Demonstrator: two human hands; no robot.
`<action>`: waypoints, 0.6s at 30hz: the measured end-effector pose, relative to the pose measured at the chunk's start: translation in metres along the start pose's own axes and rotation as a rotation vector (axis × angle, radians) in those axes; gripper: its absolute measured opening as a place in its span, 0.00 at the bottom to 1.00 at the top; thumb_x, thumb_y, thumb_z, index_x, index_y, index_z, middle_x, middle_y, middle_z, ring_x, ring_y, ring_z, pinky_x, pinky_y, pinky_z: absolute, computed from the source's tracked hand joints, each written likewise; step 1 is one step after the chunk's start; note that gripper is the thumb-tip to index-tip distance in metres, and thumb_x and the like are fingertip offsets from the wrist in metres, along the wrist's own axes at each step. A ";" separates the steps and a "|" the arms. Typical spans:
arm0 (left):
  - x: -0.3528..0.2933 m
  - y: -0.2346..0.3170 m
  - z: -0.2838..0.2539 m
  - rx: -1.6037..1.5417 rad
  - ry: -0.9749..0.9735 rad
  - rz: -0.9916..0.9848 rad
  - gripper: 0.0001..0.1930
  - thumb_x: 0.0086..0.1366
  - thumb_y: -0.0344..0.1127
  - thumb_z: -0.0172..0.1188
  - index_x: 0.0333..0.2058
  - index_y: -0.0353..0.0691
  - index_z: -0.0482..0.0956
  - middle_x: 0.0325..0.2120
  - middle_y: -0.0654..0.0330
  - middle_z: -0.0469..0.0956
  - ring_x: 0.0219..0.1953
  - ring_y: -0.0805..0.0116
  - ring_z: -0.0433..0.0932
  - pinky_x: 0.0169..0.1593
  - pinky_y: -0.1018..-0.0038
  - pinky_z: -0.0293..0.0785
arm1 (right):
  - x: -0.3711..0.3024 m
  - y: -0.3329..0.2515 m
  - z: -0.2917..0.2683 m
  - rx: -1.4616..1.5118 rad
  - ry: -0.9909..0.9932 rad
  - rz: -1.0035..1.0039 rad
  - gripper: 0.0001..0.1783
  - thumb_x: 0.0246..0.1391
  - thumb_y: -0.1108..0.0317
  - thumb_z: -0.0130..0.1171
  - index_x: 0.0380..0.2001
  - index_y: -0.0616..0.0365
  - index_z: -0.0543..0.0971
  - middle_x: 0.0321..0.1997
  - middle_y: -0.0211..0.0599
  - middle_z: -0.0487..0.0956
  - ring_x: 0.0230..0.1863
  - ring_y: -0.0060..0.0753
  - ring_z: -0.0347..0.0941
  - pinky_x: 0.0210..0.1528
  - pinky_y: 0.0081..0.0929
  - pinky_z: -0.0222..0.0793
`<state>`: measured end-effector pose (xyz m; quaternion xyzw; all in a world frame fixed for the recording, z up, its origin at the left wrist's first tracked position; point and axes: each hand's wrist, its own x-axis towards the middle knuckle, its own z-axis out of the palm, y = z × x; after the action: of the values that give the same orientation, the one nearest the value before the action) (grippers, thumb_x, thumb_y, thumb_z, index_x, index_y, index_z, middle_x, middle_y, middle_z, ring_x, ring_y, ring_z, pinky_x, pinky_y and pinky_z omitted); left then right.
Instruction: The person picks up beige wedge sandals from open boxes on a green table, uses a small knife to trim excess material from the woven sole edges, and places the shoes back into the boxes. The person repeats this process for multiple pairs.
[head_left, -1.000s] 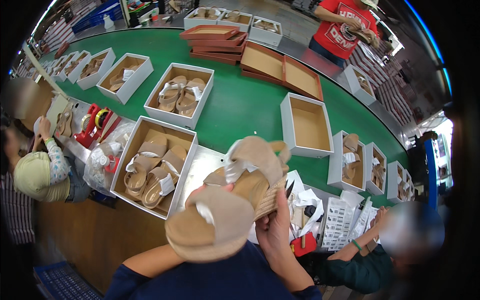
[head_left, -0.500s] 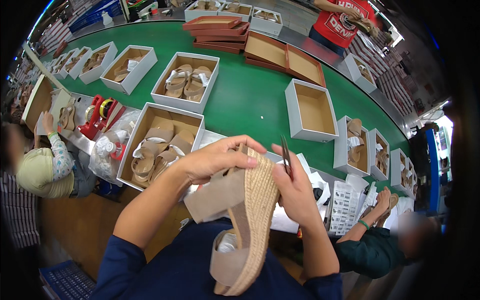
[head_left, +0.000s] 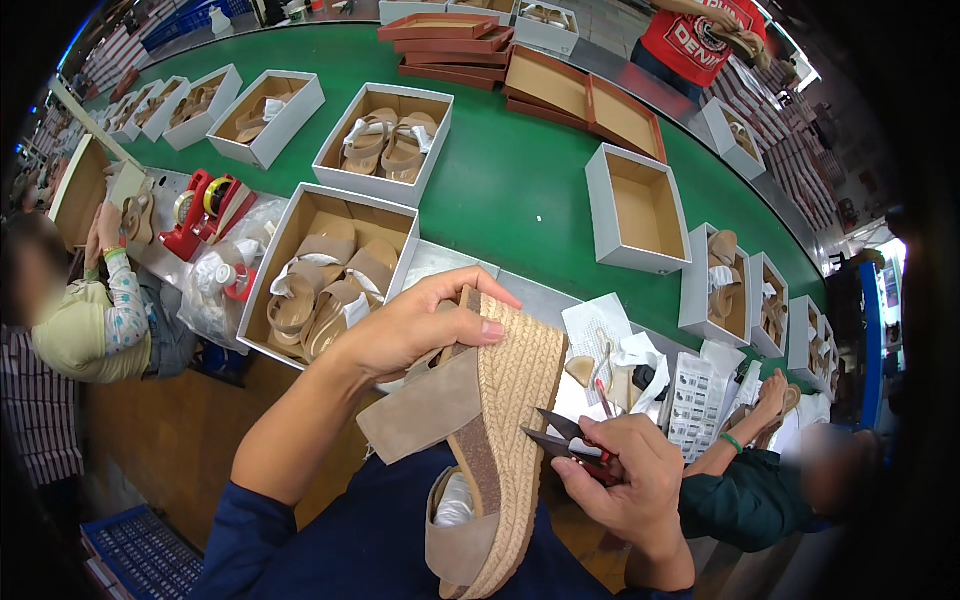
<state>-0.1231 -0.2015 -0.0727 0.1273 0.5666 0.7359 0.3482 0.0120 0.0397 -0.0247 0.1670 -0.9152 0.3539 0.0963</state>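
A taupe wedge sandal [head_left: 515, 400] with a braided straw-coloured sole is tilted in front of me, its side facing up. My left hand [head_left: 425, 325] is closed round its heel end, thumb on the braid. White stuffing shows under the toe strap. My right hand [head_left: 630, 475] grips small thread snips [head_left: 572, 440] with dark blades and a reddish handle. The blades are parted, their tips at the braided side of the wedge; whether they touch it I cannot tell. Left of my hands, a white box [head_left: 400, 235] holds a pair of similar sandals [head_left: 335, 285].
Across the green table [head_left: 510, 180] stand several sandal boxes, an open box [head_left: 640, 205] and stacked reddish lids [head_left: 450, 50]. Red tape dispensers [head_left: 205, 210] lie at left. Papers and label sheets [head_left: 695, 405] are at right. Co-workers work on both sides and opposite.
My right hand has moved down and away from the heel, and the snips now point at the wedge's side with blades apart. The left hand still holds the sandal.
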 end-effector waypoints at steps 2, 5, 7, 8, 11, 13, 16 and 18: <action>-0.004 0.000 0.001 -0.002 0.011 -0.006 0.18 0.62 0.35 0.64 0.49 0.36 0.75 0.38 0.60 0.79 0.41 0.77 0.76 0.47 0.78 0.71 | 0.000 -0.003 -0.001 -0.011 -0.008 0.008 0.22 0.37 0.70 0.76 0.38 0.65 0.81 0.29 0.39 0.78 0.24 0.26 0.74 0.23 0.20 0.67; -0.007 -0.003 0.004 0.008 0.017 0.000 0.18 0.62 0.35 0.64 0.49 0.36 0.75 0.38 0.60 0.79 0.41 0.77 0.76 0.47 0.78 0.71 | -0.004 0.000 0.000 -0.019 0.002 -0.007 0.20 0.39 0.71 0.75 0.37 0.65 0.81 0.28 0.37 0.77 0.23 0.25 0.71 0.22 0.19 0.64; -0.010 -0.005 0.006 0.010 0.024 0.010 0.19 0.62 0.36 0.64 0.49 0.36 0.75 0.38 0.60 0.78 0.41 0.77 0.76 0.46 0.78 0.70 | -0.006 0.008 -0.007 -0.093 0.026 -0.002 0.19 0.41 0.74 0.73 0.39 0.65 0.81 0.29 0.36 0.76 0.21 0.25 0.68 0.21 0.19 0.61; -0.011 -0.006 0.007 0.006 0.030 0.015 0.19 0.62 0.36 0.64 0.49 0.36 0.75 0.38 0.61 0.78 0.41 0.77 0.75 0.46 0.79 0.70 | -0.010 0.017 -0.008 -0.140 0.113 0.118 0.19 0.45 0.75 0.70 0.43 0.65 0.79 0.33 0.35 0.75 0.23 0.22 0.65 0.23 0.18 0.60; -0.012 -0.008 0.012 0.031 0.045 0.001 0.18 0.62 0.37 0.64 0.48 0.37 0.76 0.37 0.62 0.77 0.39 0.78 0.74 0.43 0.79 0.69 | -0.011 0.030 -0.003 0.081 0.201 0.179 0.24 0.47 0.68 0.72 0.47 0.65 0.78 0.32 0.37 0.75 0.27 0.27 0.69 0.27 0.24 0.66; -0.011 -0.009 0.017 0.055 0.047 -0.001 0.17 0.62 0.38 0.65 0.47 0.38 0.76 0.35 0.63 0.77 0.38 0.78 0.73 0.42 0.79 0.68 | -0.010 0.016 -0.002 0.311 0.016 0.223 0.25 0.48 0.67 0.72 0.49 0.65 0.77 0.31 0.35 0.73 0.29 0.26 0.69 0.29 0.23 0.65; -0.010 -0.011 0.023 0.090 0.053 -0.007 0.17 0.62 0.40 0.65 0.46 0.38 0.77 0.33 0.64 0.75 0.36 0.79 0.72 0.40 0.79 0.67 | -0.002 -0.002 0.011 0.346 -0.177 0.208 0.18 0.48 0.66 0.71 0.41 0.62 0.80 0.25 0.27 0.68 0.22 0.19 0.61 0.25 0.20 0.56; -0.012 -0.009 0.026 0.124 0.057 -0.036 0.16 0.63 0.40 0.65 0.45 0.38 0.77 0.32 0.65 0.74 0.37 0.79 0.72 0.41 0.80 0.67 | 0.001 -0.002 0.013 0.293 -0.212 0.202 0.15 0.48 0.65 0.71 0.36 0.62 0.80 0.21 0.29 0.67 0.20 0.22 0.61 0.23 0.23 0.56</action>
<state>-0.0964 -0.1889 -0.0702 0.1172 0.6229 0.6964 0.3365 0.0110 0.0294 -0.0330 0.1229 -0.8711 0.4714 -0.0615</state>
